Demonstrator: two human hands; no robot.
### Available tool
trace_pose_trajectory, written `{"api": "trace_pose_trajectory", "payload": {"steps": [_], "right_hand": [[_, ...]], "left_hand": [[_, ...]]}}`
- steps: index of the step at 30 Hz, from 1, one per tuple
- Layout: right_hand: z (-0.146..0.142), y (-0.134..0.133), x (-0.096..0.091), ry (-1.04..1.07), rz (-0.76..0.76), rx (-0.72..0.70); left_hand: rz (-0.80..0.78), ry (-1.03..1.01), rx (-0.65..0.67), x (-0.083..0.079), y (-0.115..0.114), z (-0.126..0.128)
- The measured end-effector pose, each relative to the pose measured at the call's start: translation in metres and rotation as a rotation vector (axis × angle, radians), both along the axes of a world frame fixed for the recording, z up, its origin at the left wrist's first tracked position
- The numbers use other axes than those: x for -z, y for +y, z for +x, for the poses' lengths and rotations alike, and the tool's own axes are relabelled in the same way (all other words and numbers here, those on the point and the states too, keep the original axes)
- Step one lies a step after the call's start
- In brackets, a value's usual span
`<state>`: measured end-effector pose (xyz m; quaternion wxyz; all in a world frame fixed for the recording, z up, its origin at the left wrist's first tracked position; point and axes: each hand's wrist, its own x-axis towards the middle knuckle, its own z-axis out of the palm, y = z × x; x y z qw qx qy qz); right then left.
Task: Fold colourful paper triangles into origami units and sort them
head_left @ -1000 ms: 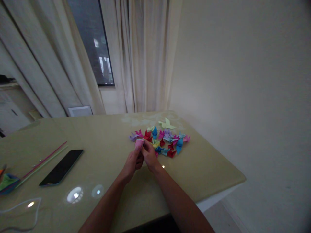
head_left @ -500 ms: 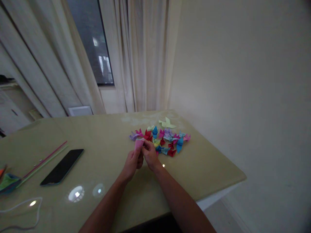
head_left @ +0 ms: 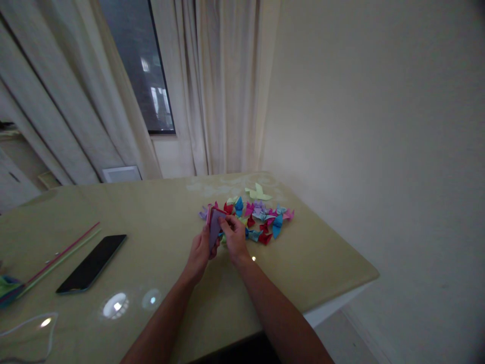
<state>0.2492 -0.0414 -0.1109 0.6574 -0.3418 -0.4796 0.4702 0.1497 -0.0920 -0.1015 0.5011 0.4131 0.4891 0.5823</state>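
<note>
A folded piece of origami paper (head_left: 214,228), purple on the side facing me with pink and red edges, is held up above the table. My left hand (head_left: 200,250) grips its lower left part, the thumb along the edge. At its right side, my right hand (head_left: 234,236) pinches the paper between thumb and fingers. Just behind the hands lies a cluster of small folded paper pieces (head_left: 260,210) in red, blue, purple, pink and yellow. Beyond them a pale green folded paper (head_left: 258,192) lies alone. My hands hide part of the cluster.
On the left of the glossy table (head_left: 159,212) lie a black phone (head_left: 92,264), a pink stick and a green stick (head_left: 60,260), and a white cable (head_left: 51,333). Colourful paper (head_left: 9,290) sits at the left edge. A wall (head_left: 359,141) borders the right side.
The paper in my hands has turned from a small pink folded face to a longer purple face with layered edges. My right hand stays at its right side. The view has shifted slightly.
</note>
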Motion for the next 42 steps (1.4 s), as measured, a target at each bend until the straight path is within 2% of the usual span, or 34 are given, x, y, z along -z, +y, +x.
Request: {"api": "trace_pose_trajectory", "payload": {"steps": [5,8,10,12,15,18,21,24,28,31,35,42], "right_hand": [[-0.004,-0.010,-0.003,0.009,0.028,-0.012],[-0.013,-0.023,0.001,0.051,0.033,0.015],[-0.017,-0.030,0.001,0.041,0.070,0.043],[-0.013,-0.031,-0.005,0.004,0.150,0.097],[0.017,-0.014,-0.024,-0.043,0.295,0.226],[0.069,0.015,-0.040,-0.220,0.425,0.370],[0.122,0.038,-0.037,-0.382,0.438,0.481],[0.156,0.045,-0.018,-0.447,0.372,0.588],[0.171,0.045,-0.002,-0.333,0.248,0.630],[0.172,0.048,-0.004,-0.178,0.175,0.595],[0.177,0.055,-0.008,-0.073,0.105,0.599],[0.189,0.060,-0.007,0.021,0.069,0.598]], "left_hand": [[0.094,0.105,-0.138,-0.001,-0.001,-0.008],[0.143,0.224,-0.264,-0.014,0.009,-0.020],[0.180,0.376,-0.245,-0.030,0.021,-0.027],[0.244,0.548,-0.132,-0.049,0.038,-0.030],[0.345,0.723,0.026,-0.076,0.063,-0.027],[0.398,0.776,0.102,-0.095,0.082,-0.021],[0.440,0.782,0.239,-0.106,0.097,-0.015],[0.470,0.779,0.341,-0.112,0.112,-0.012],[0.490,0.779,0.351,-0.116,0.135,-0.002],[0.501,0.807,0.321,-0.116,0.155,0.010],[0.484,0.790,0.306,-0.111,0.178,0.026],[0.460,0.848,0.279,-0.108,0.195,0.039]]}}
